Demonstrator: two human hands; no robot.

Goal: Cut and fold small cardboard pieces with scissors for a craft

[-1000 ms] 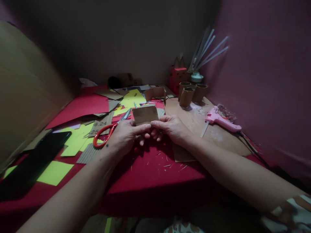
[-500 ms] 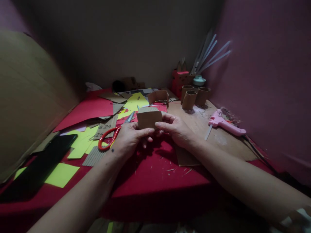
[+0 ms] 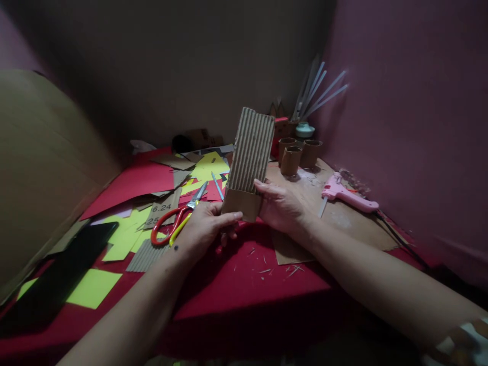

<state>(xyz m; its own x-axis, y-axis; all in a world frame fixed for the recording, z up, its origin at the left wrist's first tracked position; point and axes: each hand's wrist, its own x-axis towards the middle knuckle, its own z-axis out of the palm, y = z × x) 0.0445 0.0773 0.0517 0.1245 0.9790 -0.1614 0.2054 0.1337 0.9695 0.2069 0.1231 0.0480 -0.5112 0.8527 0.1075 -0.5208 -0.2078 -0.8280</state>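
Observation:
Between my two hands I hold a corrugated cardboard piece [image 3: 252, 150], its ridged long part standing up and a smooth flap folded across the lower end. My left hand [image 3: 208, 223] grips the lower left corner, thumb lying on the smooth flap. On the right edge, my right hand [image 3: 281, 203] pinches it with the thumb at the fold; its other fingers are behind the cardboard. Just beyond my left wrist lie scissors [image 3: 162, 235] with red and yellow handles. A pencil-like light blue stick [image 3: 217, 186] rests near their blades.
A pink glue gun [image 3: 348, 195] lies on a cardboard sheet [image 3: 343, 223] at right. Behind it stand three cardboard tubes [image 3: 292, 161] and several glue sticks [image 3: 324, 94]. Yellow paper [image 3: 95, 288], red paper [image 3: 133, 180] and a dark phone-like slab [image 3: 61, 279] cover the left side.
The cardboard piece has tilted up, so its long ridged face now shows above the smooth flap. My right hand has turned along its edge. The whole view has shifted slightly.

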